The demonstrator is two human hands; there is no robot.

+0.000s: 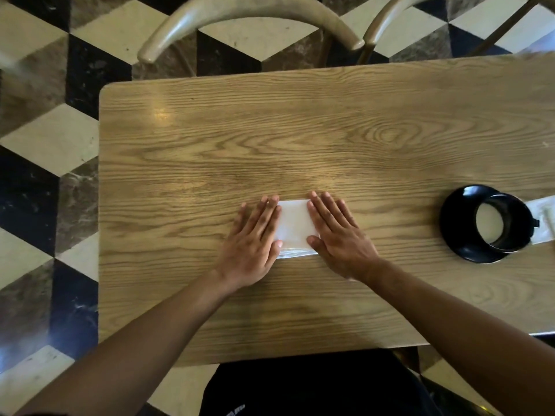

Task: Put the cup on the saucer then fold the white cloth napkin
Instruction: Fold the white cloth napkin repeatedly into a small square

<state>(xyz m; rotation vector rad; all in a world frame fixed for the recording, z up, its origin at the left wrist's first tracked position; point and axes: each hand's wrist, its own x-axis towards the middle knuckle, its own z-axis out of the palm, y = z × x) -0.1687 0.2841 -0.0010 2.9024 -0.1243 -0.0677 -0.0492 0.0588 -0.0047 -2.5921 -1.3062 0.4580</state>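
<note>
Near the tabletop's (300, 139) near edge, the napkin (295, 225) is being pressed flat under two open palms: the left hand (253, 238) on its left side, the right hand (338, 235) on its right, nothing gripped. Folding is judged under way; another fold calls for lifting an edge. Toward the right edge, the cup (504, 223) is being carried by the saucer (459, 226).
</note>
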